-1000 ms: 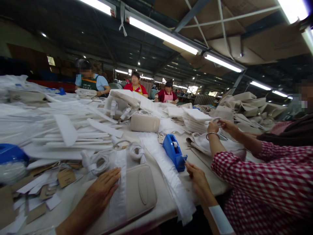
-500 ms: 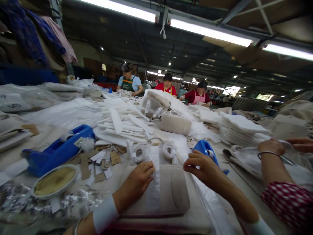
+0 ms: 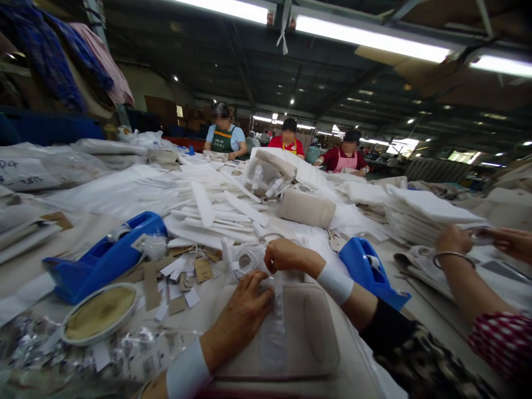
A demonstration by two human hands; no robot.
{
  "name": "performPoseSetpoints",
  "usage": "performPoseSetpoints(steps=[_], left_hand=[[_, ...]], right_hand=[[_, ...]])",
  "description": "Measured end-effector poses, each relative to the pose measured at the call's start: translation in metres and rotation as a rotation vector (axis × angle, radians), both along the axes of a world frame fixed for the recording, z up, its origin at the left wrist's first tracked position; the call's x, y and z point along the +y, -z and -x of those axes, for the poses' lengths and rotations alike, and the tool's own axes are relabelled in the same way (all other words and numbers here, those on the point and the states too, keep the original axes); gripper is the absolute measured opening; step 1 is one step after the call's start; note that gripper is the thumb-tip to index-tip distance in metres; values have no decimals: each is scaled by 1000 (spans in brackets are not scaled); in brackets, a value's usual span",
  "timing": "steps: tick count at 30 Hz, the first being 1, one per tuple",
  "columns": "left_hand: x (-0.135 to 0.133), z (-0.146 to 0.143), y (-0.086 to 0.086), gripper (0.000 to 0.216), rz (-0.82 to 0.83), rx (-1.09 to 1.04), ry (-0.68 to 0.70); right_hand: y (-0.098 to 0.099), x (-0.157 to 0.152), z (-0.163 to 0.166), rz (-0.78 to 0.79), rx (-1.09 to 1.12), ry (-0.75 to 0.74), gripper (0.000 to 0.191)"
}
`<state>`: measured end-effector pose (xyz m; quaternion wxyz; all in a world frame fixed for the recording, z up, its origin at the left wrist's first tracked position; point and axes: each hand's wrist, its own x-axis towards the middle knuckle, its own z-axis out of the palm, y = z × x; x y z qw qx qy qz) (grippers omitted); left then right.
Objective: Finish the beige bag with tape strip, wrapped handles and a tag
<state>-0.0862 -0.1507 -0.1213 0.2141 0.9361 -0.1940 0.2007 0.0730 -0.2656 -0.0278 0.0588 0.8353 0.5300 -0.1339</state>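
Observation:
A flat beige bag (image 3: 307, 327) lies in front of me with a translucent white plastic strip (image 3: 273, 341) running down its middle. My left hand (image 3: 243, 313) rests on the bag, fingers bent and closed over the strip's upper part. Just above, my right hand (image 3: 291, 257) reaches across the bag's top edge with its fingers pinched, close to the left fingertips. Whatever it pinches is too small to make out. A wrapped white coil (image 3: 244, 260) sits at the bag's top left. My right hand covers the area beside it.
Blue tape dispensers stand left (image 3: 108, 257) and right (image 3: 369, 271). Near the left one are a round dish with a yellowish pad (image 3: 100, 313) and loose tags (image 3: 187, 277). White foam sheets (image 3: 208, 213) pile up behind. A co-worker's hands (image 3: 455, 244) work at right; several people sit opposite.
My right hand has moved left from beside the bag to its top edge, next to my left hand. My left fingers now reach further over the strip. The view has shifted slightly.

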Motion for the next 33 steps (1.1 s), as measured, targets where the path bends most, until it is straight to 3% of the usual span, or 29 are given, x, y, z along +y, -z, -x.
performPoseSetpoints(steps=[8,12,19,22,24,28,30,33], left_hand=[[1,-2,-1,35,-58,28,48],[0,-4,-1,40,-53,27,52],[0,-10,3,38,-61,6,56],[1,-12,1,41,-87,15,72],[2,-11,-1,42,-101,16,73],[2,-9,2,42,-114,-1,61],[3,-8,5,42,-120,-14,57],[4,-10,10,44,-133,-55,60]], right_hand=[[-3,7,5,39,-139,-63,17],[8,7,12,-7,-240,-67,14],[37,-1,10,-140,-373,-80,23],[36,4,-8,-182,-371,-61,41],[32,9,-21,-228,-367,-4,43],[15,4,-34,-481,-429,210,13],[5,-19,-33,-650,-455,367,4],[-4,-84,-26,-879,-482,643,12]])
